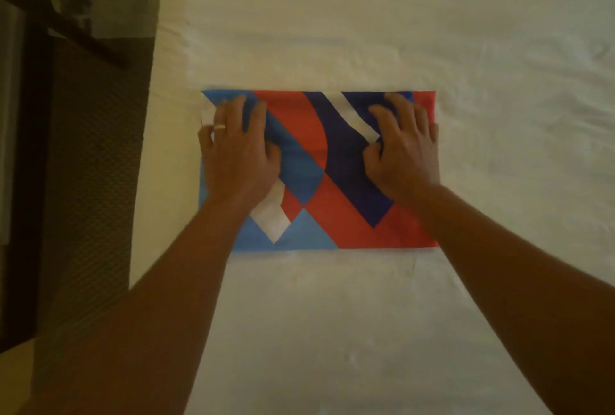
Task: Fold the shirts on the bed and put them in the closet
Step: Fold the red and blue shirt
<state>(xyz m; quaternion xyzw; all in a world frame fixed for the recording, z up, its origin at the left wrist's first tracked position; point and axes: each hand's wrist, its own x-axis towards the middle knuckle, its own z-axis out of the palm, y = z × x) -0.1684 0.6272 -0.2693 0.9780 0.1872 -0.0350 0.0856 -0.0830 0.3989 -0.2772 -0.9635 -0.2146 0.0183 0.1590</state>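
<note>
A folded shirt [319, 175] lies flat on the bed [366, 32], a neat rectangle with its long side running left to right, set nearer the bed's left edge than its right. The cloth is printed in bold blocks of red, navy, mid blue, pale blue and white, cut by slanting stripes.

Both of the person's hands are down on it, palms to the cloth. The left hand [238, 148] rests on the shirt's left end, fingers spread and pointing away from the person toward the far edge, a pale ring on one finger; its outermost finger lies right at the shirt's left border. The fingers look only lightly bent, pressing rather than gripping, and nothing is caught up in them. The right hand [404, 148] sits on the shirt's right end, its fingers bent more at the knuckles, tips dug into the fabric near the far edge, the thumb tucked in toward the middle; whether it pinches a fold there I cannot tell.

Both bare forearms reach in from the near side. The sheet is white and faintly rumpled. Left of the bed is dark flooring and a dark wooden frame [40, 32], dim and blurred.
</note>
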